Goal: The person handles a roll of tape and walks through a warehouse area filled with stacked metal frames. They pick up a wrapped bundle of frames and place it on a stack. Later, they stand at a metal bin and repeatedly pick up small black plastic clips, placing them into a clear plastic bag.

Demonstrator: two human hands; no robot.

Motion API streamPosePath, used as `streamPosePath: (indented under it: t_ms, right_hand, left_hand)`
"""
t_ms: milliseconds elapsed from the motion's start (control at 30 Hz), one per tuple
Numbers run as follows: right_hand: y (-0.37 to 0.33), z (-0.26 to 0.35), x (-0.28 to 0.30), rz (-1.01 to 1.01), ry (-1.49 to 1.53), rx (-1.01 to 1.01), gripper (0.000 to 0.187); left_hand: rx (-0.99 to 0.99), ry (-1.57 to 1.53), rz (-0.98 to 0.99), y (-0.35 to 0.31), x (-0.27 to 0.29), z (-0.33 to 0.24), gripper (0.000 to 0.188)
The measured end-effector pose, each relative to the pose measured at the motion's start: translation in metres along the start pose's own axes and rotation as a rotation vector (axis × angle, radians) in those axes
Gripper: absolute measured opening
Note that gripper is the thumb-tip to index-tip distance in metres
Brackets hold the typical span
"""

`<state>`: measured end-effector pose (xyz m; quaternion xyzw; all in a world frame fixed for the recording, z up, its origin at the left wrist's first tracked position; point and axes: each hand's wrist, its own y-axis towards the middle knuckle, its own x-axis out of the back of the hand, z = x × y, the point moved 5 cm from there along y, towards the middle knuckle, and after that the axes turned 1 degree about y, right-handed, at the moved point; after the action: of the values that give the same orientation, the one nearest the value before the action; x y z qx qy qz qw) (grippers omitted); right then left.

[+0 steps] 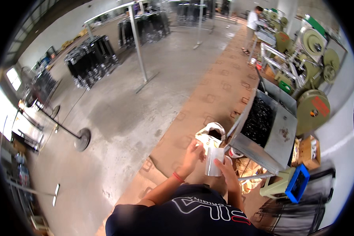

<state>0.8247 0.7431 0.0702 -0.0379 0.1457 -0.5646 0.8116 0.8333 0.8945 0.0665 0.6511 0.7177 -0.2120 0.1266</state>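
My right hand [226, 170] grips a translucent whitish cylinder [213, 167] from its right side, with the thumb across its front. It may be a roll of clear film or a plastic cup; I cannot tell which. Just left of its upper edge is my left hand [193, 154], fingers curled in and a red band at the wrist. Whatever those fingers pinch is too small to make out. Beyond both hands, an open pale sack [203, 137] with dark contents stands on the brown floor covering.
A metal bin [277, 135] of small shiny black parts stands at my right, beside green machines [312, 112]. A blue crate [297, 183] and a cardboard box [310, 152] sit nearer. Racks of black pieces [91, 61] hang far left. A person [252, 25] works far off.
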Motion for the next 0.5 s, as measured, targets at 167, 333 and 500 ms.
streamPosePath:
  t_ms: [167,333,500]
  right_hand:
    - [-0.031,-0.001,0.004,-0.043,0.176,-0.071,0.041]
    - [-0.065,0.003,0.056,-0.156,-0.266,0.173,0.044]
    - [-0.093,0.003,0.137,-0.427,-0.576,-0.132,0.052]
  left_hand:
    - [-0.006,0.089,0.077,0.002,-0.016,0.027,0.02]
    - [0.304,0.238,0.362,-0.034,-0.063,0.064,0.039]
    - [0.518,0.33,0.695,-0.059,-0.141,0.118,0.047]
